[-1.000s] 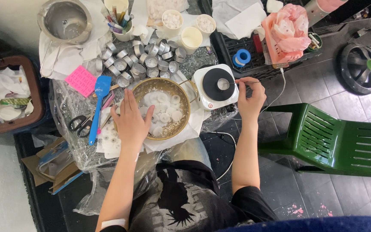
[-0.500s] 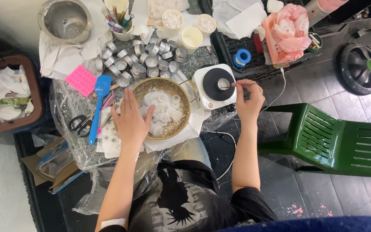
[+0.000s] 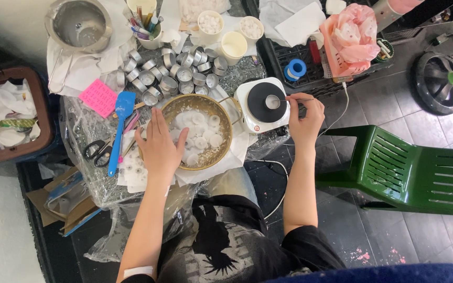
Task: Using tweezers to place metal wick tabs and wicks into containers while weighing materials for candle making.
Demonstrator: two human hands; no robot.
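My left hand (image 3: pixel 161 147) lies flat with spread fingers on the left rim of a brass-coloured bowl (image 3: pixel 226 128) filled with white wax discs (image 3: pixel 201 137). My right hand (image 3: pixel 305 118) pinches a thin metal tool (image 3: pixel 293 99) whose tip reaches a small metal cup (image 3: pixel 272 101) standing on the black plate of a white electric hotplate (image 3: pixel 247 118). The bowl and hotplate sit side by side on a plastic-covered low table.
Several empty metal tealight cups (image 3: pixel 176 73) cluster behind the bowl. A blue spatula (image 3: pixel 119 126), black scissors (image 3: pixel 95 151) and a pink note (image 3: pixel 99 97) lie left. A steel pot (image 3: pixel 78 23), white cups (image 3: pixel 234 46), a brown bin (image 3: pixel 6 115) and a green chair (image 3: pixel 410 167) surround me.
My right hand shifted slightly with the thin tool over the small cup on the hotplate. My left hand stayed on the bowl.
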